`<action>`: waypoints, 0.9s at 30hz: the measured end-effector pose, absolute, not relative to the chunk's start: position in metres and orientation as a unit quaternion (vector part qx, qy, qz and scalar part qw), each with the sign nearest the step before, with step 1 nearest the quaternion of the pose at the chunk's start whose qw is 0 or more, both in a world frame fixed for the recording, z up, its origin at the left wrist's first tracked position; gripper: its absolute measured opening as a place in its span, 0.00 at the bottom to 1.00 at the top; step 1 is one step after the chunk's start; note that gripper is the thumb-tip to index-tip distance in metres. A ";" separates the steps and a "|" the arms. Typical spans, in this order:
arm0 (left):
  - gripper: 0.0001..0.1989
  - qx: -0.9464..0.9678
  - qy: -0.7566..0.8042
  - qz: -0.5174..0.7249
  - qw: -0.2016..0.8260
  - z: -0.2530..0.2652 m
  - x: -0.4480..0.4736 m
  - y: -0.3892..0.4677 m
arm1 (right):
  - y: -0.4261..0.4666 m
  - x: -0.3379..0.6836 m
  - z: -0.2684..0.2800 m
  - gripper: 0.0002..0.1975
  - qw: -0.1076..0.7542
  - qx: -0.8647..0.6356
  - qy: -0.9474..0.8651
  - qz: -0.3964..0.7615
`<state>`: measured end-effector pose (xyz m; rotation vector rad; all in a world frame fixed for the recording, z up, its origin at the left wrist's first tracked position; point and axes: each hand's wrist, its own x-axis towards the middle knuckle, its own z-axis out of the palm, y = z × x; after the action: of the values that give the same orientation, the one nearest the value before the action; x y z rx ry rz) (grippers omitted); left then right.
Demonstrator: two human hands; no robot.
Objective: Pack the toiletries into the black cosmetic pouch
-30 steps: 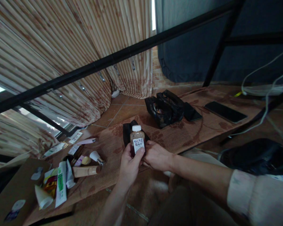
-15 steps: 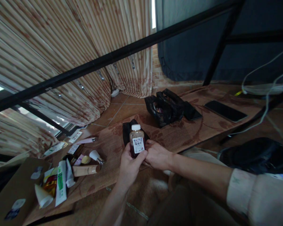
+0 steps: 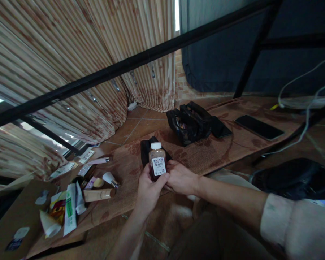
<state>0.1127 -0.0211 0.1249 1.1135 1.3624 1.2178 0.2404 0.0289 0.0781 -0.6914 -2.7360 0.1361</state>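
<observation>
A clear bottle [image 3: 158, 166] with a white cap and a printed white label is tilted up toward me, dark contents showing low inside. My left hand [image 3: 148, 187] is closed round its lower left side, with the thumb across the bottom front. From the right, my right hand [image 3: 180, 177] closes against the bottle's lower right edge, its fingers partly hidden behind my left thumb. Just behind the bottle, a small black item [image 3: 145, 150] lies on the cloth-covered table [image 3: 124, 209].
Several tubes, among them a green-and-white tube [image 3: 70, 209], lie left near a cardboard box [image 3: 24, 220]. Behind right are a black bag [image 3: 189, 124] and two dark phone-like slabs, one being this flat slab [image 3: 258, 127]. A black metal bar [image 3: 141, 63] crosses above, and a white cable [image 3: 306, 119] hangs right.
Both hands keep the same hold on the bottle, with almost no movement. The view has shifted very slightly.
</observation>
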 end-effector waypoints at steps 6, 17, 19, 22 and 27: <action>0.20 0.447 0.565 0.497 0.483 0.126 0.114 -0.022 | 0.028 0.241 0.083 0.12 0.155 -0.247 -0.955 0.056; 0.21 0.464 0.560 0.495 0.476 0.124 0.113 -0.021 | 0.029 0.241 0.080 0.10 0.154 -0.249 -0.955 0.047; 0.21 0.468 0.560 0.493 0.474 0.123 0.112 -0.021 | 0.029 0.241 0.080 0.11 0.155 -0.250 -0.955 0.046; 0.20 0.471 0.560 0.490 0.474 0.121 0.112 -0.021 | 0.028 0.241 0.083 0.11 0.150 -0.250 -0.955 0.046; 0.21 0.467 0.556 0.491 0.481 0.120 0.111 -0.020 | 0.027 0.241 0.084 0.10 0.136 -0.254 -0.957 0.041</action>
<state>0.1113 -0.0204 0.1204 1.1401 1.3569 1.1977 0.2407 0.0273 0.0843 -0.7357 -2.7699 0.1194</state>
